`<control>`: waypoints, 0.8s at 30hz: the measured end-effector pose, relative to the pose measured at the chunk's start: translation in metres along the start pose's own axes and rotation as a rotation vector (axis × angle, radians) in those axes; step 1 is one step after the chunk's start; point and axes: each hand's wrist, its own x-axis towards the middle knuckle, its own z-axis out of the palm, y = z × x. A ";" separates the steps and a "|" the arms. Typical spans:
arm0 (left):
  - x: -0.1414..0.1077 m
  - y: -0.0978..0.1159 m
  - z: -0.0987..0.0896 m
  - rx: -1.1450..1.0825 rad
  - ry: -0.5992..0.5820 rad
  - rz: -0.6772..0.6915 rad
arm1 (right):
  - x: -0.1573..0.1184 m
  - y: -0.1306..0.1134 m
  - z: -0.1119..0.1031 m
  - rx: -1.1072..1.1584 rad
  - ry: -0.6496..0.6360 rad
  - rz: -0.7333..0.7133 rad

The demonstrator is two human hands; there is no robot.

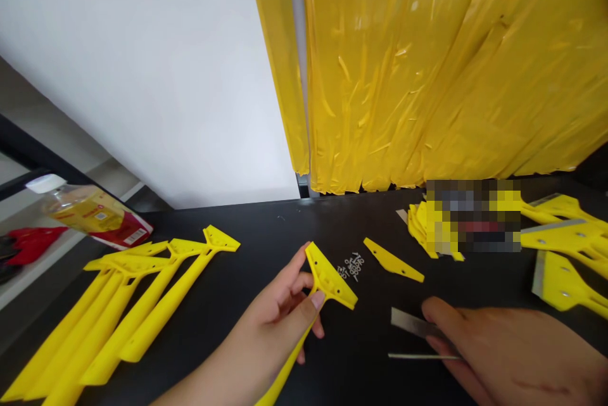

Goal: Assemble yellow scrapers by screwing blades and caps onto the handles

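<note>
My left hand [280,311] holds a yellow plastic scraper [327,279] by its wide head, with the long handle running down past the bottom edge of the view. Small screws [350,265] lie just beyond that head, next to a loose yellow head piece [393,260]. At the lower right, the fingers of my right hand [513,355] close around two thin steel blades [418,323], whose left ends stick out. Several yellow scrapers [142,292] lie side by side at the left, and several others with fitted blades [565,279] lie at the right.
A stack of yellow pieces [420,228] sits beside a pixelated patch [472,216] on the black table [285,228]. Behind the table hang a yellow plastic sheet [427,76] and a white wall [142,76]. A plastic bottle [90,216] and a red item [33,244] lie beyond the left edge.
</note>
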 end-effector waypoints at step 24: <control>0.002 0.002 0.002 -0.023 -0.030 0.027 | 0.029 0.007 -0.015 0.153 -0.360 0.152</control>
